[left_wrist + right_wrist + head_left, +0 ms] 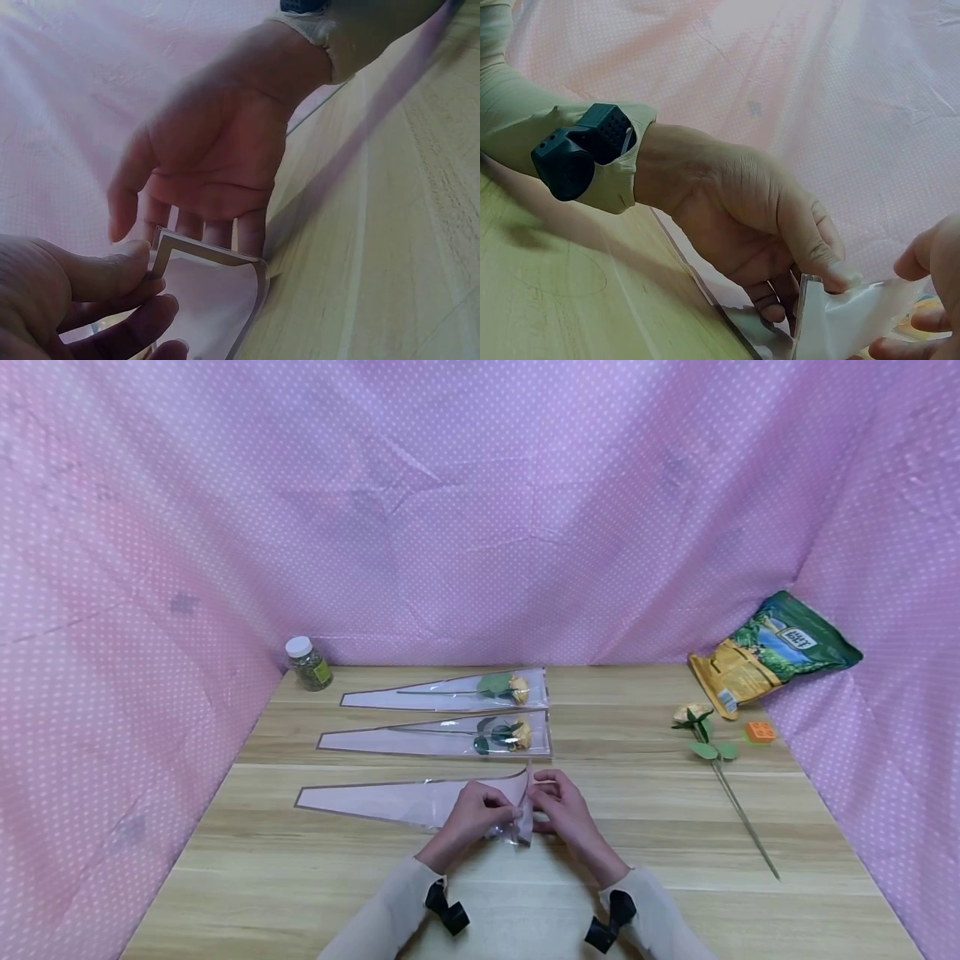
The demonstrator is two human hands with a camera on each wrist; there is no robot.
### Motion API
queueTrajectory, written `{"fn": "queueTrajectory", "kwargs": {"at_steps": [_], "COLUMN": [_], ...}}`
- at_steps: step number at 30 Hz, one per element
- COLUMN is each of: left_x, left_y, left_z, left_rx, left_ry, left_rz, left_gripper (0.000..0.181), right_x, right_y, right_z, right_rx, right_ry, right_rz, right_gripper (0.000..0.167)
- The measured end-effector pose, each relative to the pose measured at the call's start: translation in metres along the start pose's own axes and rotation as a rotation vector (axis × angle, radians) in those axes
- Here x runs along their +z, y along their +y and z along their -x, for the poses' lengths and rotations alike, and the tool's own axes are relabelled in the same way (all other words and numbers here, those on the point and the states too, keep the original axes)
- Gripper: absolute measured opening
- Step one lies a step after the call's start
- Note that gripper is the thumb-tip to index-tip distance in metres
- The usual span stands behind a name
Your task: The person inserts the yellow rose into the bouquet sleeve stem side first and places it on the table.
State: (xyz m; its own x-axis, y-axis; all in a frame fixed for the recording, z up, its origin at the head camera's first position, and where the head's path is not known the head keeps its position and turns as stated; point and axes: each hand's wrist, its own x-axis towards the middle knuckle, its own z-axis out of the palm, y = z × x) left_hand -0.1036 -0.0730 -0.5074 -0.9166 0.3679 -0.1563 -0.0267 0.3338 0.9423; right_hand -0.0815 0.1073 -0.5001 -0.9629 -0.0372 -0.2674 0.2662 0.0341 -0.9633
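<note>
Two pale sleeves [408, 889], each with a black device [447, 910] at the wrist, reach in from the bottom edge over a light wooden desk [225, 860]. At the middle of the desk, both hands meet at the wide end of a flat, see-through wrapper [375, 797] with a pale backing and brown border. Its narrow end points left along the desk; its wide end curls upward. The left hand [471, 814] has a closed grip, thumb and fingers pinching the wrapper's edge. The right hand [567, 810] has a loose grip, thumb standing apart from bent fingers beside that same edge; whether they touch the film is hard to tell.

Well to the right, a loose yellow rose [703, 749] with green leaves lies slantwise, stem toward the viewer, bloom away. Just beyond the hands, a second wrapper [375, 741] holds one yellow rose, bloom to the right; behind it, a third wrapper [375, 700] holds another. An orange block [759, 731] sits near the loose bloom. At the back left stands a white-capped jar [311, 670]; at the back right, a green and yellow bag [780, 647] lies tilted. Pink dotted cloth [480, 527] hangs behind everything.
</note>
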Motion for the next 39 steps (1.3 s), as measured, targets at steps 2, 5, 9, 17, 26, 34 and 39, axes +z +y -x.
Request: {"fn": "queueTrajectory", "kwargs": {"at_steps": [2, 5, 9, 17, 26, 34, 39], "left_x": [0.001, 0.002, 0.003, 0.005, 0.004, 0.004, 0.004], "left_y": [0.0, -0.001, -0.001, 0.002, 0.001, 0.0, 0.0], "left_z": [0.0, 0.0, 0.001, 0.002, 0.002, 0.002, 0.002], "left_rx": [0.006, 0.01, 0.012, 0.001, -0.005, -0.005, -0.02], "left_ry": [0.006, 0.014, 0.018, 0.015, 0.013, 0.024, 0.033], "left_rz": [-0.018, -0.04, -0.045, -0.051, -0.05, -0.04, -0.035], "left_gripper": [0.015, 0.015, 0.015, 0.014, 0.014, 0.014, 0.015], "right_x": [0.0, 0.001, 0.001, 0.003, 0.001, -0.009, -0.019], "right_y": [0.0, -0.001, 0.0, -0.003, -0.002, -0.001, 0.0], "right_z": [-0.001, -0.003, -0.006, -0.007, -0.009, -0.011, -0.011], "right_rx": [-0.006, -0.017, -0.015, 0.004, 0.002, 0.002, 0.005], "right_ry": [0.008, 0.024, 0.041, 0.066, 0.082, 0.098, 0.087], "right_rz": [0.014, 0.031, 0.047, 0.114, 0.144, 0.1, 0.063], "right_gripper": [0.034, 0.035, 0.035, 0.041, 0.047, 0.051, 0.053]}}
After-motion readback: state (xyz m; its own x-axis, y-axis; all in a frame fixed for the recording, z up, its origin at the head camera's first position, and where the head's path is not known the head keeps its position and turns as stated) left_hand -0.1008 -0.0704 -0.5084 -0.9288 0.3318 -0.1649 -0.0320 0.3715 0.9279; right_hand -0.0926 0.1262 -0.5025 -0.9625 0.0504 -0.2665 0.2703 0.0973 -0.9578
